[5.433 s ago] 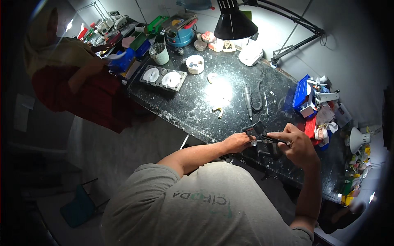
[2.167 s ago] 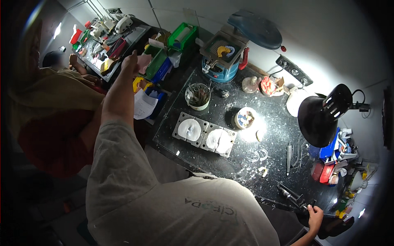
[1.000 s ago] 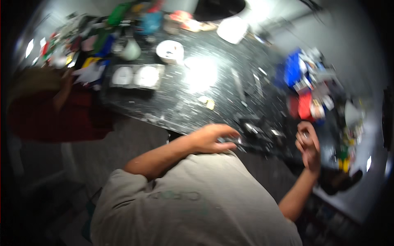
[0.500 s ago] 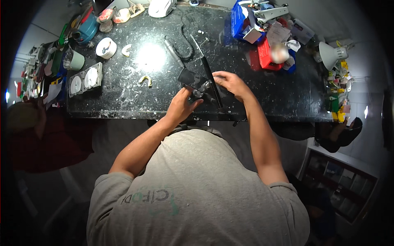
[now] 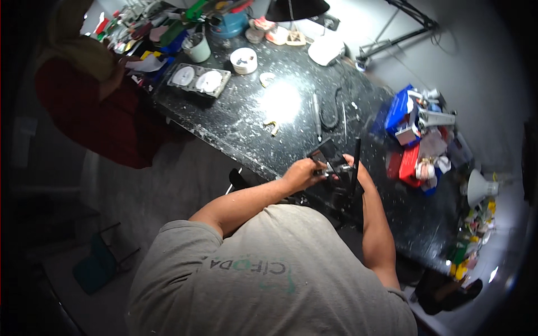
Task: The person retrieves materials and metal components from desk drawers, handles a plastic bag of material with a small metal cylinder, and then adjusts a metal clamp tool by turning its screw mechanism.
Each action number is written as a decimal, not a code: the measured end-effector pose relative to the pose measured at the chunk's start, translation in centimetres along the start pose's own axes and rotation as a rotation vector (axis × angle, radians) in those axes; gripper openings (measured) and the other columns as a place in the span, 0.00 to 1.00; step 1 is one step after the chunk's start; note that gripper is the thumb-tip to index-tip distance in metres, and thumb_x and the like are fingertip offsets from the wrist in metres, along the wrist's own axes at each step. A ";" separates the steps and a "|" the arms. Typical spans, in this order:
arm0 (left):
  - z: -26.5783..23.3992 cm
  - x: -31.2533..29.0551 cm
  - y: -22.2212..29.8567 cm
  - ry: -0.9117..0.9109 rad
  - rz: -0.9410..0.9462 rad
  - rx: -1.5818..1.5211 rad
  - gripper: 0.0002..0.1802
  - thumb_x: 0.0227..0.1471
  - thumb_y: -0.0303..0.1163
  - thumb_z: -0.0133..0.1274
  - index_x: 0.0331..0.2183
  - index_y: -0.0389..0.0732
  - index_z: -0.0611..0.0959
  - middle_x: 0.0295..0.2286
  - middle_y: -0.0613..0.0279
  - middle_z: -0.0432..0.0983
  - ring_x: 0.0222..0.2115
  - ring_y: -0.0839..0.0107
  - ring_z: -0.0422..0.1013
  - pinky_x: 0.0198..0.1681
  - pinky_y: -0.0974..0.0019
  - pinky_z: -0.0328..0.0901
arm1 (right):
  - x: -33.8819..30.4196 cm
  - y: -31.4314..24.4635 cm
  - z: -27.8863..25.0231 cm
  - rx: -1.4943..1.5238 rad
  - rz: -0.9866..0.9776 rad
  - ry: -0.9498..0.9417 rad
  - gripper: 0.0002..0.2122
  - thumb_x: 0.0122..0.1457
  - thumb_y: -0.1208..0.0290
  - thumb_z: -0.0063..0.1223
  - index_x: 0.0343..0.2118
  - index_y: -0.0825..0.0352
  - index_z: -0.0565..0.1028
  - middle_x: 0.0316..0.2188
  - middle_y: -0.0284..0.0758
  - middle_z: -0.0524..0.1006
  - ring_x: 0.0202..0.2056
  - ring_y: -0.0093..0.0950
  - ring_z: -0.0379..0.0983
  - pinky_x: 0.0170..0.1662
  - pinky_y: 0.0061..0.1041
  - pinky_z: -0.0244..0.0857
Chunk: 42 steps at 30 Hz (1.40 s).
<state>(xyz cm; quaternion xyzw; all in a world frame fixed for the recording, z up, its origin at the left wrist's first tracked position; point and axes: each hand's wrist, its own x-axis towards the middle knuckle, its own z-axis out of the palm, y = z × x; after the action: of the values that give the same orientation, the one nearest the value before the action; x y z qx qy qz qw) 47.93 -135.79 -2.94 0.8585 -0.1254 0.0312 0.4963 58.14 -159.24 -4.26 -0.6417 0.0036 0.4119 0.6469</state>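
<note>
Two bare hands meeting at a black device on the near edge of a dark workbench

Nearest, a person in a grey T-shirt (image 5: 269, 269) is leaning over the bench. The left hand (image 5: 303, 175) is curling its fingers against small parts of the black device (image 5: 325, 150); whether it is gripping them is unclear. The right hand (image 5: 358, 168) is bending its fingers behind a slim black bar (image 5: 357, 154), which is partly hiding them, so I cannot tell how closed they are. The device is sitting between and just beyond the hands.

Farther in on the speckled workbench (image 5: 224, 126), a yellowish arch-shaped piece (image 5: 273, 128) and a grey pen-shaped tool (image 5: 316, 115) are lying apart. A red box (image 5: 409, 165) and a blue bin (image 5: 398, 109) are standing to the right. Beyond, a white tub (image 5: 244, 61) is standing near a block with two white discs (image 5: 196, 85). At the far side, a black lamp (image 5: 294, 10) is hanging over the bench.
</note>
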 end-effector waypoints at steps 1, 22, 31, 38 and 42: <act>0.1 0.3 0.2 -0.016 0.008 0.003 0.17 0.47 0.35 0.65 0.40 0.40 0.85 0.36 0.50 0.80 0.39 0.50 0.76 0.44 0.55 0.70 | 0.7 1.4 -1.4 -0.019 -0.019 0.023 0.13 0.62 0.75 0.54 0.49 0.70 0.76 0.38 0.29 0.79 0.36 0.18 0.74 0.41 0.18 0.69; -0.5 0.2 2.7 0.082 -0.187 -0.164 0.25 0.44 0.40 0.69 0.44 0.42 0.81 0.37 0.47 0.76 0.41 0.48 0.73 0.45 0.53 0.68 | 0.6 -2.5 2.5 -0.253 -0.103 -0.075 0.08 0.57 0.81 0.51 0.39 0.68 0.78 0.30 0.27 0.79 0.31 0.18 0.75 0.36 0.19 0.70; 0.8 0.1 1.2 0.069 -0.062 -0.100 0.20 0.50 0.34 0.64 0.45 0.41 0.81 0.32 0.46 0.79 0.39 0.45 0.75 0.41 0.51 0.68 | -1.1 -4.0 2.1 -0.254 -0.136 0.279 0.12 0.67 0.63 0.50 0.47 0.63 0.74 0.38 0.31 0.79 0.35 0.19 0.76 0.34 0.20 0.69; 0.0 0.8 2.0 0.011 -0.086 -0.301 0.17 0.52 0.34 0.63 0.42 0.38 0.80 0.33 0.49 0.79 0.37 0.50 0.76 0.40 0.54 0.68 | -5.4 -9.3 3.5 -0.215 -0.442 0.452 0.11 0.68 0.63 0.49 0.44 0.65 0.75 0.29 0.28 0.75 0.28 0.16 0.70 0.29 0.17 0.68; -0.4 0.2 1.5 -0.003 -0.072 -0.267 0.17 0.52 0.34 0.63 0.42 0.38 0.80 0.33 0.49 0.80 0.37 0.51 0.76 0.41 0.55 0.68 | -13.2 -18.5 10.9 -0.481 -0.333 0.378 0.14 0.64 0.56 0.56 0.41 0.64 0.78 0.27 0.31 0.76 0.26 0.19 0.73 0.29 0.21 0.67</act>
<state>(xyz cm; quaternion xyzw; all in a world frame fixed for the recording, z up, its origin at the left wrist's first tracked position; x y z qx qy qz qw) 47.78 -136.19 -1.46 0.7888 -0.0983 -0.0051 0.6067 53.65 -154.17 20.05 -0.8327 -0.0786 0.1637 0.5231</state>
